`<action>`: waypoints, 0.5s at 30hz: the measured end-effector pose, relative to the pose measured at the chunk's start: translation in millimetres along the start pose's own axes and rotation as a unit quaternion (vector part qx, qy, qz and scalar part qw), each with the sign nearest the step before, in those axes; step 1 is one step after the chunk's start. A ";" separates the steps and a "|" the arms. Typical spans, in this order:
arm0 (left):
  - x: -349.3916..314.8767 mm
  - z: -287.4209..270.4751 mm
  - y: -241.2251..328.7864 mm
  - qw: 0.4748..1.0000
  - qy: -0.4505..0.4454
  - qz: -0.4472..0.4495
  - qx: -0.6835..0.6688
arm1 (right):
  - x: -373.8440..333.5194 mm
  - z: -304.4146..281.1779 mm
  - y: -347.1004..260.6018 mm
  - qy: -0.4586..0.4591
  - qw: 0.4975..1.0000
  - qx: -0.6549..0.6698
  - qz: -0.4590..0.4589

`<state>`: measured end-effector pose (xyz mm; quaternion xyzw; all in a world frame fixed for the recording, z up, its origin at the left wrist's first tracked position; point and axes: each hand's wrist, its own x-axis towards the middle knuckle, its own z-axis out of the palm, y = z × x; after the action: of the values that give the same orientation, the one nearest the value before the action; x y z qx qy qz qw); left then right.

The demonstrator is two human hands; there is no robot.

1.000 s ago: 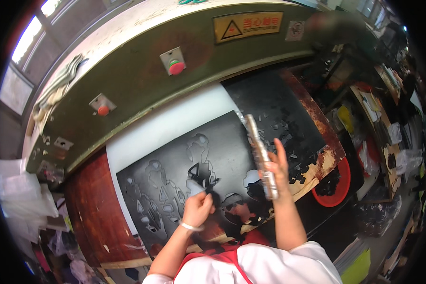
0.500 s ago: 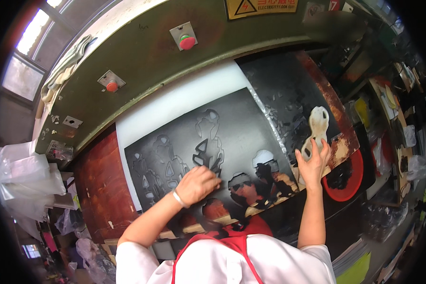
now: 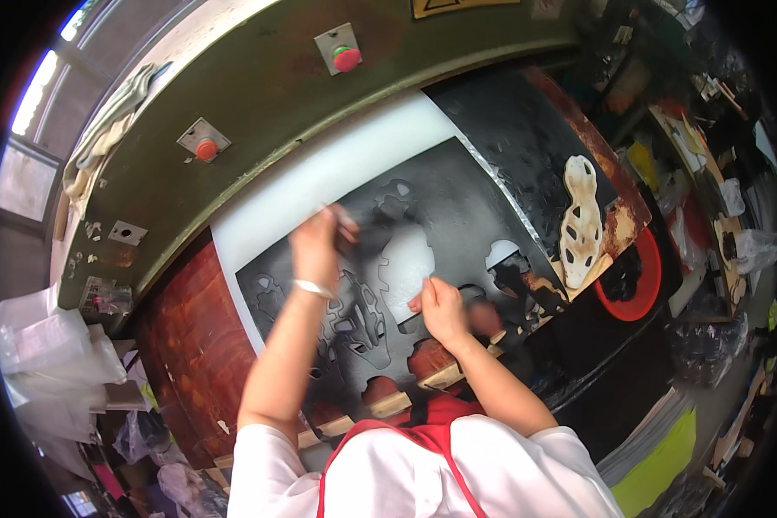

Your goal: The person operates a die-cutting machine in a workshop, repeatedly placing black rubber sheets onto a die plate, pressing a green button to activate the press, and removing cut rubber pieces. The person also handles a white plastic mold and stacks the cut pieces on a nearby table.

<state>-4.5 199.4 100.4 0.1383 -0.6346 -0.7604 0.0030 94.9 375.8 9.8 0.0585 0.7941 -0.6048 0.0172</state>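
A black sheet (image 3: 479, 190) with cut-out outlines and openings lies on a white board (image 3: 285, 197). My left hand (image 3: 319, 246), smeared by motion, hovers over the sheet's left part; whether it holds anything is unclear. My right hand (image 3: 441, 315) is closed, its thumb and fingers together at the edge of a large opening (image 3: 408, 266) through which white shows. What its fingertips pinch, if anything, is hidden. Several loosely outlined cut shapes (image 3: 358, 319) sit in the sheet below my left hand. To the right, a cream sole-shaped plate with holes (image 3: 580, 226) rests untouched.
A green machine beam (image 3: 259, 112) with red push buttons (image 3: 346, 59) spans the far side. Black scraps lie on the dark board (image 3: 518, 129) at right. A red basin (image 3: 643, 285) stands beyond it. Clear plastic bags (image 3: 52, 319) hang at left.
My right hand has left the cream plate and moved left to the black sheet. My left hand has moved up and left. The cut shapes in the middle are gone, exposing white beneath.
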 end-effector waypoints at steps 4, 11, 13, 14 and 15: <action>89.3 -65.1 118.0 0.955 0.031 0.294 -0.014 | -19.5 -9.3 17.6 0.011 0.997 0.079 0.019; 73.2 -125.4 336.4 0.926 0.108 0.360 0.034 | -35.9 -37.0 4.0 0.072 0.981 -0.136 -0.119; 59.7 -144.5 351.3 0.905 0.126 0.377 0.150 | -44.4 -40.4 -15.3 0.035 0.977 -0.121 -0.174; 51.7 -151.3 346.1 0.887 0.131 0.391 0.206 | -46.7 -42.2 -24.6 -0.024 0.975 -0.160 -0.155; 42.0 -153.9 335.6 0.867 0.135 0.403 0.262 | -46.9 -41.5 -32.4 -0.091 0.967 -0.217 -0.098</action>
<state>-69.2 -21.8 391.9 -0.0327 -0.8045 -0.4728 0.3580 139.6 403.9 56.6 -0.0798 0.9034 -0.4192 0.0420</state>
